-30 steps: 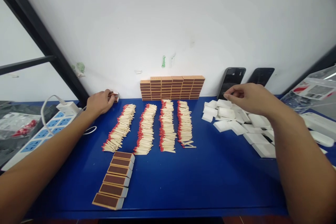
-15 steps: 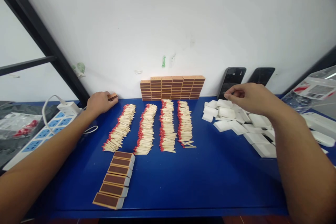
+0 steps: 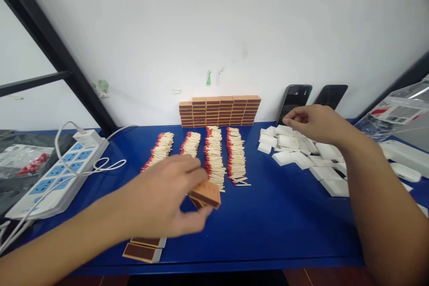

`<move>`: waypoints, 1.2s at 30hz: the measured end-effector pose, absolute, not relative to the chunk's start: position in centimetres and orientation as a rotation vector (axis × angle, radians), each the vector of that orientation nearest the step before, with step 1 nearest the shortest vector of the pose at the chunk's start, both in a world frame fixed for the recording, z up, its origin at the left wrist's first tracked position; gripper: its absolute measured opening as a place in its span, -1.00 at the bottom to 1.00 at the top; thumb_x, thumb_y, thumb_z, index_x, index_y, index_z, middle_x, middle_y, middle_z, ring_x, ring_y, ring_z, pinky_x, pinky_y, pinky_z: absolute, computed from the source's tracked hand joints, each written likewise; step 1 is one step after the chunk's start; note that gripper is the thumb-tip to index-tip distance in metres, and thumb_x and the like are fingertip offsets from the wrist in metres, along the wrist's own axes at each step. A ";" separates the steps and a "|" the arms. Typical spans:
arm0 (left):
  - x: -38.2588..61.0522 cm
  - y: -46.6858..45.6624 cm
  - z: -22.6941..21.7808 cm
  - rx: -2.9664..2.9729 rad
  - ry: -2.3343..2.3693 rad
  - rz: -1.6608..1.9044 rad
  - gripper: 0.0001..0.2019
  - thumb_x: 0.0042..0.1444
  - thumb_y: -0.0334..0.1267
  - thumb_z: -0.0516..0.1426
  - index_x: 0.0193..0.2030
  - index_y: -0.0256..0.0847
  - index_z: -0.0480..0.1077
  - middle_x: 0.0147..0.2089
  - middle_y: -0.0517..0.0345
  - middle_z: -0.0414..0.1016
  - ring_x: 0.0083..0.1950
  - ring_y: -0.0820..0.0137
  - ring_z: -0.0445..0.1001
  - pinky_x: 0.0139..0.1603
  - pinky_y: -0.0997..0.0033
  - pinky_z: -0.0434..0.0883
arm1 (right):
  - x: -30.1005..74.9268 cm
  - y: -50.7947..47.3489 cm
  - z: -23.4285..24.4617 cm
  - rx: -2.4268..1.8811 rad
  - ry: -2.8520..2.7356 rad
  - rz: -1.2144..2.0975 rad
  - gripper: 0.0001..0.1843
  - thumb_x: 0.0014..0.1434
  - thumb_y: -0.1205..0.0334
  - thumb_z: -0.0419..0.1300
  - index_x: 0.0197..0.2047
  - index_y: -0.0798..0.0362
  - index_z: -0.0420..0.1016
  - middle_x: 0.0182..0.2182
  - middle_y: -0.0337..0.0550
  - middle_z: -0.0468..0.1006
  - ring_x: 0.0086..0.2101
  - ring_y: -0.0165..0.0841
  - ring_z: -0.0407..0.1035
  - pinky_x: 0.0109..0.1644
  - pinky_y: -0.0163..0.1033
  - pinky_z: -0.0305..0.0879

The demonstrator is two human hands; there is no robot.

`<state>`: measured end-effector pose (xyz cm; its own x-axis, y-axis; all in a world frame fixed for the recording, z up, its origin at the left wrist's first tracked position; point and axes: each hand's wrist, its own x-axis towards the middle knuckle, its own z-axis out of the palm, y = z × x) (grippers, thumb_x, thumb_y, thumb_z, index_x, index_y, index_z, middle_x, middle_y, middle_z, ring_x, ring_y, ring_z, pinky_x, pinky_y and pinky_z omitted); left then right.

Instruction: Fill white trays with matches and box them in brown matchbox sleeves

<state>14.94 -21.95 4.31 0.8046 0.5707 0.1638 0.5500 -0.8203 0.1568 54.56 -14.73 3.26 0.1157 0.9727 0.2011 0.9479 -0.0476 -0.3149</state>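
My left hand [image 3: 167, 199] hovers over the near middle of the blue table [image 3: 275, 223], pinching a brown matchbox sleeve [image 3: 206, 194] just in front of the match rows. Several rows of red-tipped matches [image 3: 214, 156] lie across the middle. A line of matchboxes [image 3: 142, 250] sits near the front edge, partly hidden by my left arm. My right hand [image 3: 313, 123] is raised above a pile of white inner trays [image 3: 301, 154], fingers pinched together; what they hold, if anything, is too small to name.
A wall of stacked matchboxes [image 3: 219, 111] lines the back. Two dark phones [image 3: 295, 98] lean against the wall. A white and blue power strip [image 3: 58, 174] with cables lies at left. Plastic bags and white devices [image 3: 402, 152] crowd the right.
My left hand has come from the far left back corner to the near middle, carrying the matchbox sleeve. The right hand has barely moved.
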 end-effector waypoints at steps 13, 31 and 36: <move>16.0 -24.0 1.4 3.014 0.828 0.065 -0.55 0.10 0.20 0.35 -0.25 -0.19 0.51 -0.25 0.01 0.55 -0.19 0.11 0.54 -0.16 0.08 0.45 | 51.9 -15.2 3.5 -1.829 -2.033 0.223 -0.74 0.27 0.02 0.23 -0.20 0.01 0.63 -0.43 -0.17 0.58 -0.38 -0.27 0.44 -0.29 -0.18 0.27; 15.7 -21.2 1.9 2.928 0.799 0.098 -0.59 0.09 0.14 0.39 -0.21 -0.17 0.53 -0.28 0.10 0.51 -0.24 0.18 0.54 -0.28 0.18 0.38 | 41.1 -21.7 1.7 -1.476 -2.713 0.895 -0.54 -0.20 0.07 0.53 -0.23 -0.05 0.51 -0.31 -0.27 0.54 -0.35 -0.30 0.34 -0.39 -0.28 0.06; 15.3 -20.7 1.8 2.885 0.833 0.179 -0.60 0.22 0.16 0.28 -0.08 -0.14 0.56 -0.25 0.10 0.53 -0.23 0.20 0.56 -0.27 0.20 0.40 | 41.2 -21.7 2.0 -1.460 -2.722 0.956 -0.58 -0.18 -0.01 0.52 -0.28 -0.05 0.52 -0.37 -0.29 0.52 -0.39 -0.31 0.35 -0.44 -0.25 0.08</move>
